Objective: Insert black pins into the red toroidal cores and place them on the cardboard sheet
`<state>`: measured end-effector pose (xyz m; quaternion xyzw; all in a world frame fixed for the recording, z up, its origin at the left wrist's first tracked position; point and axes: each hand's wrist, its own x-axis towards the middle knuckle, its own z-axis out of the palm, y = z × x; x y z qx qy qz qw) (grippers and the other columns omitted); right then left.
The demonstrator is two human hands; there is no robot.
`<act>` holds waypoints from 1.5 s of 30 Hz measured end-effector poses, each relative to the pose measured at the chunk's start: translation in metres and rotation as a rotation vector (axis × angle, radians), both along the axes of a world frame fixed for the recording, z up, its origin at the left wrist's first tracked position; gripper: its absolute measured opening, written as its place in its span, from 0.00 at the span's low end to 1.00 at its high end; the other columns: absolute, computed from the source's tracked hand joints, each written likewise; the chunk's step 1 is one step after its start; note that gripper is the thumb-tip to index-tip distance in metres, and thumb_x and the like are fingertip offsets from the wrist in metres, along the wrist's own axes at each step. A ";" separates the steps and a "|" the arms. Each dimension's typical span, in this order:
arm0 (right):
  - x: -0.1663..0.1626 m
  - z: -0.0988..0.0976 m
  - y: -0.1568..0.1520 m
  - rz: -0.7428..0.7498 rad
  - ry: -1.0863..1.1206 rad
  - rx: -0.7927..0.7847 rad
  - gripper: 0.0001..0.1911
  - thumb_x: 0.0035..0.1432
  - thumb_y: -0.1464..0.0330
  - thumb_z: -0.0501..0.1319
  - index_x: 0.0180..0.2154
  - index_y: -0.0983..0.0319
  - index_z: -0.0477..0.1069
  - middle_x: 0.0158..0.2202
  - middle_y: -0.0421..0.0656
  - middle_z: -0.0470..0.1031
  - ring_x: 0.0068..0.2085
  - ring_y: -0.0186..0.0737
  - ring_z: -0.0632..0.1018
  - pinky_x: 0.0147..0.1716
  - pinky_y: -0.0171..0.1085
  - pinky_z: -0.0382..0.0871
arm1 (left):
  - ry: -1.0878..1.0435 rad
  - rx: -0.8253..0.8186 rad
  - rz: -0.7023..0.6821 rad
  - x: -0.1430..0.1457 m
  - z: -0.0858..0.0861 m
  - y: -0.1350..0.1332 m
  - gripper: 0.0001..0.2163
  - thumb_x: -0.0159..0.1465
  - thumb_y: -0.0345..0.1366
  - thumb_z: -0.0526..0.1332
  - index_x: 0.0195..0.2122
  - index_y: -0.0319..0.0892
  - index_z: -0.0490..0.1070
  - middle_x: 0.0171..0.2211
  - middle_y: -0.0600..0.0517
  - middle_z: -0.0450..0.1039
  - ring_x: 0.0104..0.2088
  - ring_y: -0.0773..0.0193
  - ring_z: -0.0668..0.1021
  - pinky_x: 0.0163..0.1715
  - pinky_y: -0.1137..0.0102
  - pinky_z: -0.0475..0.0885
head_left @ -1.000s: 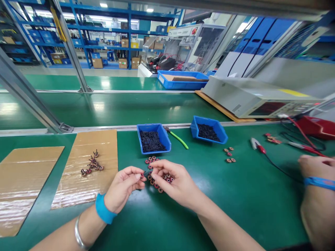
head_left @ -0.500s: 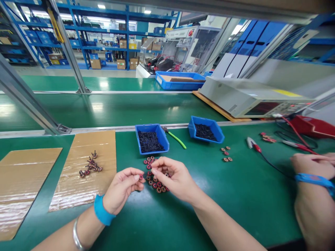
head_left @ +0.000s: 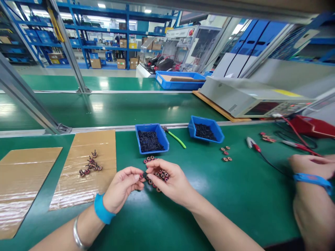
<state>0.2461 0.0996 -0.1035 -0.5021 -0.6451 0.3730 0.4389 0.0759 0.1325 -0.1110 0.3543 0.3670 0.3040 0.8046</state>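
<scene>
My left hand [head_left: 126,186] is closed, pinching a small red wound ring core [head_left: 141,176] between thumb and fingertips. Just to its right, my right hand [head_left: 170,179] has its thumb and forefinger brought close together at the ring. A small dark bit shows at those fingertips, too small to name. Under and behind my right hand lies a pile of similar wound ring cores [head_left: 161,175], partly hidden by it. Beyond the pile stands a blue bin [head_left: 165,141] filled with short black pieces like tubing.
A second blue bin [head_left: 193,130] of black pieces and green-handled cutters [head_left: 176,139] lie at the back. Cores with dark legs [head_left: 91,165] rest on a cardboard sheet [head_left: 104,143]. Several loose rings [head_left: 226,153] and a clip lead [head_left: 258,148] are at right, near another person's hand [head_left: 310,167].
My right hand has moved left and slightly down, bringing its fingertips to the ring core in my left hand. The left hand has stayed in place.
</scene>
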 end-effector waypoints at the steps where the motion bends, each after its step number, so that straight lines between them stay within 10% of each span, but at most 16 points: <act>1: 0.000 -0.001 -0.001 0.010 -0.001 0.024 0.16 0.53 0.69 0.55 0.45 0.65 0.64 0.37 0.43 0.69 0.37 0.25 0.72 0.42 0.27 0.69 | -0.005 0.002 -0.001 0.000 0.000 0.000 0.13 0.52 0.36 0.64 0.35 0.33 0.67 0.31 0.45 0.68 0.28 0.67 0.71 0.34 0.69 0.65; 9: 0.024 0.007 0.057 -0.134 -0.269 0.173 0.16 0.55 0.67 0.53 0.46 0.65 0.64 0.41 0.42 0.69 0.39 0.23 0.71 0.44 0.25 0.67 | 0.014 0.023 -0.003 0.002 0.001 0.000 0.16 0.50 0.36 0.66 0.36 0.33 0.63 0.32 0.46 0.69 0.28 0.69 0.71 0.33 0.70 0.65; 11: 0.023 0.007 0.087 -0.112 -0.637 0.091 0.16 0.55 0.69 0.51 0.44 0.63 0.67 0.42 0.40 0.68 0.40 0.25 0.71 0.47 0.28 0.64 | 0.020 0.036 0.007 0.002 0.001 0.000 0.16 0.50 0.36 0.66 0.35 0.34 0.62 0.33 0.46 0.69 0.28 0.69 0.71 0.33 0.70 0.66; 18: 0.010 0.002 0.139 -0.056 -0.853 -0.133 0.11 0.45 0.72 0.54 0.29 0.64 0.73 0.31 0.48 0.72 0.35 0.42 0.73 0.35 0.36 0.63 | 0.061 0.040 0.080 0.003 0.003 -0.001 0.18 0.47 0.33 0.68 0.33 0.33 0.61 0.34 0.46 0.69 0.30 0.70 0.72 0.33 0.72 0.68; 32: 0.020 0.006 0.114 -0.172 -0.498 0.033 0.07 0.43 0.73 0.54 0.25 0.68 0.70 0.27 0.41 0.70 0.28 0.25 0.68 0.31 0.26 0.61 | 0.082 0.043 0.165 0.003 0.000 -0.001 0.19 0.45 0.33 0.68 0.34 0.31 0.62 0.32 0.48 0.69 0.32 0.67 0.74 0.34 0.72 0.69; 45: 0.004 0.008 0.003 -0.133 0.032 -0.037 0.06 0.45 0.71 0.55 0.26 0.69 0.65 0.23 0.41 0.67 0.24 0.23 0.68 0.23 0.23 0.62 | 0.134 0.048 0.158 0.006 -0.002 0.002 0.21 0.42 0.33 0.70 0.33 0.31 0.63 0.30 0.50 0.68 0.33 0.67 0.73 0.34 0.73 0.69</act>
